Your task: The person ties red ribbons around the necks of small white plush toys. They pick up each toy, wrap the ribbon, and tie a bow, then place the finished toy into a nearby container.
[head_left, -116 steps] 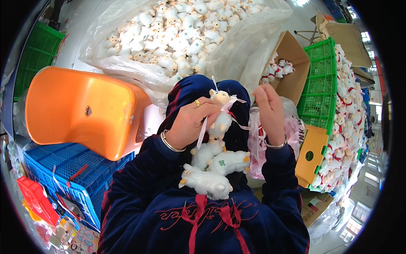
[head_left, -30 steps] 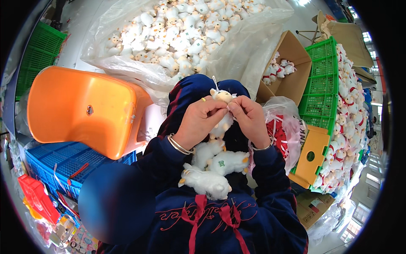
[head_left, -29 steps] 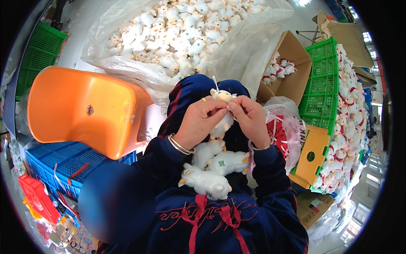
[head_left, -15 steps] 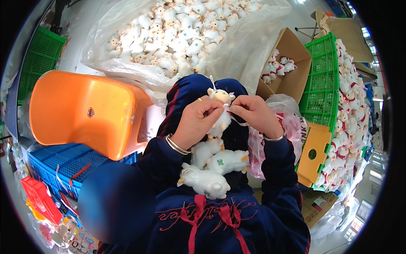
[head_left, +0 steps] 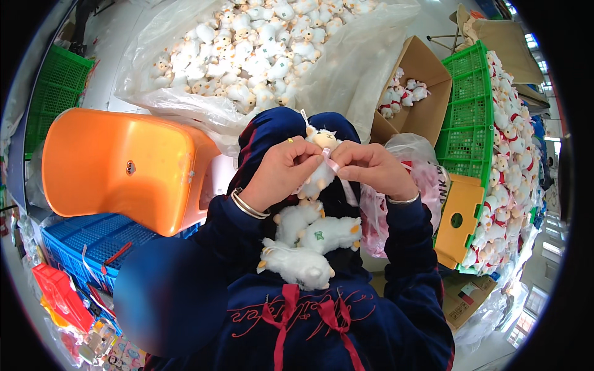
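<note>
A small white plush lamb (head_left: 319,179) rests upright on my lap, its head away from me and a loop of cord at its top. Around its neck runs a pale pink ribbon (head_left: 328,162). My left hand (head_left: 286,168) pinches the ribbon at the neck between thumb and forefinger. From the other side, my right hand (head_left: 375,167) grips the ribbon too, with one end hanging down below its fingers. Nearer my body, several more white plush lambs (head_left: 297,264) lie on my lap; one has a green mark on its side.
A clear plastic sheet (head_left: 148,93) full of plush lambs spreads ahead. Orange chair (head_left: 111,161) and blue crate (head_left: 80,238) are at left. To the right stand a cardboard box (head_left: 427,117), a green crate (head_left: 464,117) and a heap of lambs with red scarves (head_left: 510,167).
My right hand has drawn slightly away from the lamb's neck, and a wider stretch of pink ribbon shows between my hands. The view has shifted slightly.
</note>
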Demonstrator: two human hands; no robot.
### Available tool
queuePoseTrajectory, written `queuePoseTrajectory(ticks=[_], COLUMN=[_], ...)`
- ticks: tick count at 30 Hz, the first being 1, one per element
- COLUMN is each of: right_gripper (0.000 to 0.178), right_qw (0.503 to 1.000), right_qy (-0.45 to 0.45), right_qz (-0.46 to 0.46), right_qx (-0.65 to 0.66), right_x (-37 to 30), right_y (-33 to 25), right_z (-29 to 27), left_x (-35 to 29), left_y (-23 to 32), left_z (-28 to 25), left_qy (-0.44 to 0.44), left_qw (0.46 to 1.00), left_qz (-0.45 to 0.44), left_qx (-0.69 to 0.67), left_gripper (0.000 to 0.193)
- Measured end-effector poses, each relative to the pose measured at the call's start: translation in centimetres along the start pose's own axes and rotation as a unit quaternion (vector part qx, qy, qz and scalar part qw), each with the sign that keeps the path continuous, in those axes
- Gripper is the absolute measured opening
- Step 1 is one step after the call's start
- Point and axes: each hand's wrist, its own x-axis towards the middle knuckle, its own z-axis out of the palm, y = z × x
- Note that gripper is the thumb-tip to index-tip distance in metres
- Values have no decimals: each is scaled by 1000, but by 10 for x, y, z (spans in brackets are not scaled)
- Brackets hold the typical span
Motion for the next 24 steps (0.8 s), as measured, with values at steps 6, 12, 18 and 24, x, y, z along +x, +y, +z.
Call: queuePoseTrajectory(ticks=[6,12,18,24], right_gripper=[15,15,15,10], right_qw=[988,989,981,971], right_qy=[131,148,188,224], right_qz=[34,12,37,9], right_qx=[72,10,-19,-84], right_x=[0,2,2,0], right_y=[6,8,6,4], right_z=[25,31,34,37], left_x=[2,3,4,6], left_y=[-1,-2,-4,-7], left_z=[-2,-7,-8,-13], left_qy=[-21,-41,-49,-67], left_qw=[999,998,997,994], left_qz=[24,51,53,86], left_qx=[-10,1,10,30], left_gripper=[11,10,10,10])
